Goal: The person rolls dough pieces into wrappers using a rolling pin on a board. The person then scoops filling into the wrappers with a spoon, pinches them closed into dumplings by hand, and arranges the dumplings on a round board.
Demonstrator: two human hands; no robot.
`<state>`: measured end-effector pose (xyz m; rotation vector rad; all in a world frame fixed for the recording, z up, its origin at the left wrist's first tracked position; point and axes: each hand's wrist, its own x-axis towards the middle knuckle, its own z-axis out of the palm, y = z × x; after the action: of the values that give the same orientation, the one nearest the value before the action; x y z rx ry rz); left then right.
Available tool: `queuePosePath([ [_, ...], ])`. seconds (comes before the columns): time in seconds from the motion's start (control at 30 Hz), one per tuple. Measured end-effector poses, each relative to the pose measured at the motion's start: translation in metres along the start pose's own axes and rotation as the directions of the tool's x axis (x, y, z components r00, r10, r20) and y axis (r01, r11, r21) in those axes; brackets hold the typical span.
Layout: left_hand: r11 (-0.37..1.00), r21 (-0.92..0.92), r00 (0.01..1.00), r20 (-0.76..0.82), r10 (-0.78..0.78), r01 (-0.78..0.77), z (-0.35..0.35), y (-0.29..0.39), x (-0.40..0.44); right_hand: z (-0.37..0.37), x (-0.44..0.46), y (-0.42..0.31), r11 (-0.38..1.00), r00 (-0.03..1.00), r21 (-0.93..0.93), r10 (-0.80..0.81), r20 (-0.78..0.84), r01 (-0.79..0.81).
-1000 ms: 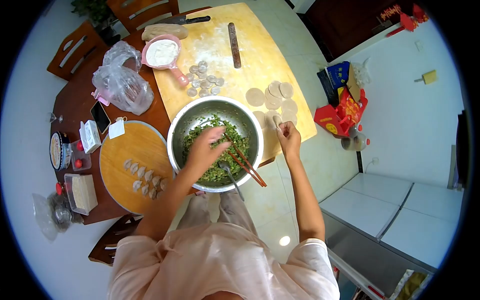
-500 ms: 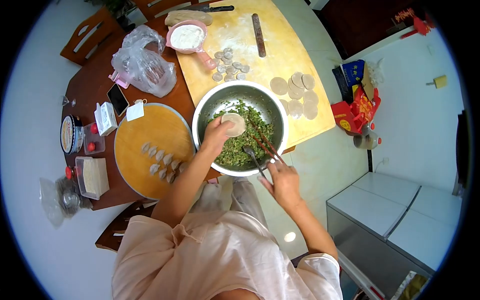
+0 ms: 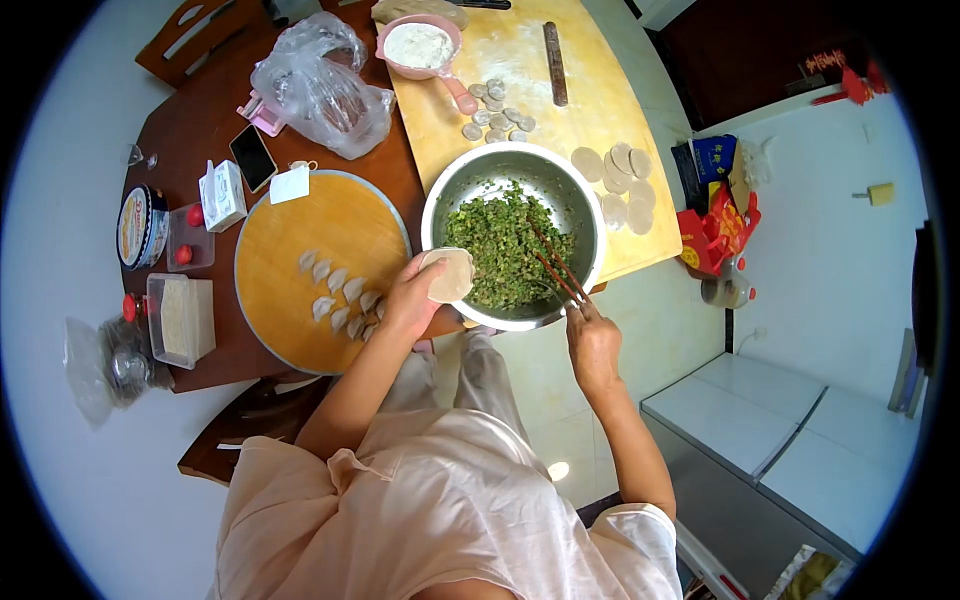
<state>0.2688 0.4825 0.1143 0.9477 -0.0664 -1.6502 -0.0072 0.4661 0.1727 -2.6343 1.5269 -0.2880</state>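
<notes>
A round dumpling wrapper [image 3: 452,277] lies across the fingers of my left hand [image 3: 408,300], gripped under my thumb at the bowl's left rim. The steel bowl [image 3: 585,185] holds chopped green filling [image 3: 505,240]. My right hand [image 3: 594,350] is closed around a pair of brown chopsticks [image 3: 562,272] at the bowl's lower right rim, their tips in the filling. A spoon by the chopsticks is hard to make out. To the left, several folded dumplings [image 3: 338,283] rest on a round wooden board [image 3: 275,240].
Rolled wrappers [image 3: 640,190] and small dough discs [image 3: 497,120] lie on the floured board [image 3: 660,235] beyond the bowl, with a rolling pin [image 3: 556,65] and a pink scoop of flour [image 3: 420,45]. A plastic bag [image 3: 325,85] and a phone [image 3: 253,157] sit left.
My left hand has drawn the wrapper from over the filling to the bowl's left rim. My right hand has moved slightly down and right in view. The whole scene has shifted as my head moved.
</notes>
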Motion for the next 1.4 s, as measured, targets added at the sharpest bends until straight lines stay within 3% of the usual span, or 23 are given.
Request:
queuePosePath([
  [0.13,0.999,-0.020,0.999,-0.039,0.027,-0.028,-0.012,-0.002,-0.001,0.010,-0.012,-0.010,0.998,0.989,0.041,0.047,0.142,-0.053],
  [0.33,0.999,-0.022,0.999,-0.039,0.022,-0.023,-0.025,-0.007,0.002,0.008,-0.015,-0.022,0.956,0.988,0.260,0.105,0.116,-0.132],
  [0.53,0.998,0.019,0.991,-0.122,0.059,-0.057,-0.025,-0.011,0.004,0.023,-0.015,-0.022,0.791,0.971,0.563,0.192,0.145,-0.241],
  [0.6,0.995,0.011,0.986,-0.134,0.102,-0.102,-0.026,-0.008,0.004,0.033,-0.015,-0.019,0.498,0.884,0.731,0.303,0.357,-0.466],
  [0.67,0.989,-0.024,0.974,-0.179,0.141,-0.148,-0.025,-0.005,0.004,0.037,-0.015,-0.018,0.152,0.754,0.758,0.338,0.563,-0.635],
  [0.77,0.976,-0.055,0.950,-0.249,0.190,-0.210,-0.012,0.001,0.001,0.035,-0.014,-0.018,-0.206,0.656,0.723,0.314,0.687,-0.659],
  [0.87,0.979,0.023,0.952,-0.228,0.203,-0.203,0.001,-0.012,0.012,0.021,-0.009,-0.021,-0.303,0.676,0.765,0.357,0.644,-0.569],
  [0.93,0.995,0.038,0.958,-0.271,0.097,-0.090,0.035,-0.019,0.011,0.008,-0.004,-0.029,-0.162,0.730,0.860,0.467,0.499,-0.485],
  [0.97,0.999,0.015,0.978,-0.201,0.046,-0.044,0.043,-0.025,0.013,0.003,-0.003,-0.032,-0.086,0.749,0.893,0.513,0.420,-0.441],
  [1.03,0.987,-0.158,0.996,-0.090,-0.002,-0.012,0.064,-0.034,0.015,-0.003,-0.002,-0.034,0.350,0.843,0.867,0.520,0.135,-0.355],
  [1.1,0.987,-0.158,0.996,-0.083,-0.027,0.014,0.083,-0.038,0.015,-0.005,0.000,-0.031,0.726,0.916,0.672,0.354,-0.187,-0.143],
  [1.27,0.971,-0.222,0.995,-0.021,-0.094,0.088,0.099,-0.047,0.024,0.004,-0.009,-0.032,0.859,0.920,0.512,0.216,-0.328,-0.019],
  [1.4,0.950,-0.273,0.987,-0.015,-0.159,0.149,0.098,-0.049,0.031,0.018,-0.017,-0.029,0.935,0.942,0.353,0.138,-0.306,-0.023],
])
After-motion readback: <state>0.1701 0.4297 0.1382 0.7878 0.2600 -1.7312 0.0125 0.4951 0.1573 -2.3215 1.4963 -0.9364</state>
